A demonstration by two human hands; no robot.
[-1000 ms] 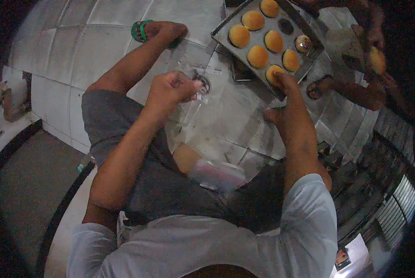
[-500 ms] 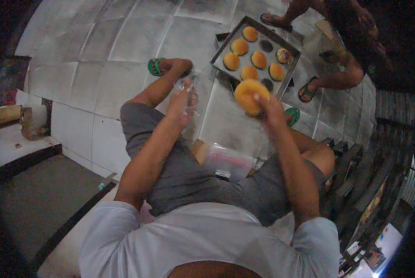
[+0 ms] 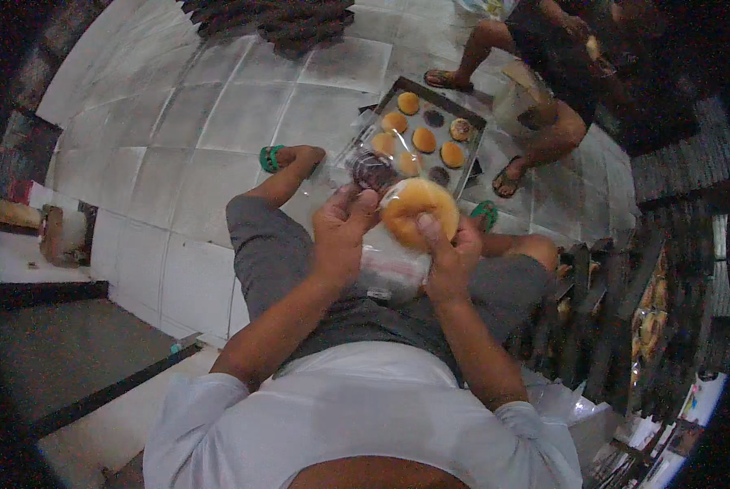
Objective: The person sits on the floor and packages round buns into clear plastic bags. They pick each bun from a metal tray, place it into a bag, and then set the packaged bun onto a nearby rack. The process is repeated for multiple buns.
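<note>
In front of my lap, my right hand (image 3: 453,253) grips a round golden bun (image 3: 418,200), the thumb pressed on its face. Close on its left, my left hand (image 3: 342,232) pinches a clear plastic bag (image 3: 396,194). The film shines over the bun's upper left edge; how far the bun is inside it I cannot tell. A dark brown rounded shape (image 3: 373,171) shows just beyond my left fingers, too blurred to name. Past my hands lies a dark metal baking tray (image 3: 472,155) with several golden buns and one paler, topped bun (image 3: 460,129).
A pack of clear bags (image 3: 393,269) lies between my legs. Across the tray sits another person (image 3: 544,122) with sandalled feet beside it. Dark stacked racks or trays (image 3: 601,301) stand at my right. Dark ridged pieces (image 3: 275,20) lie on the tiled floor at the far left.
My right hand has brought the bun left and down toward my lap. My left hand has moved right with the plastic bag, so both hands now meet. The view has shifted.
</note>
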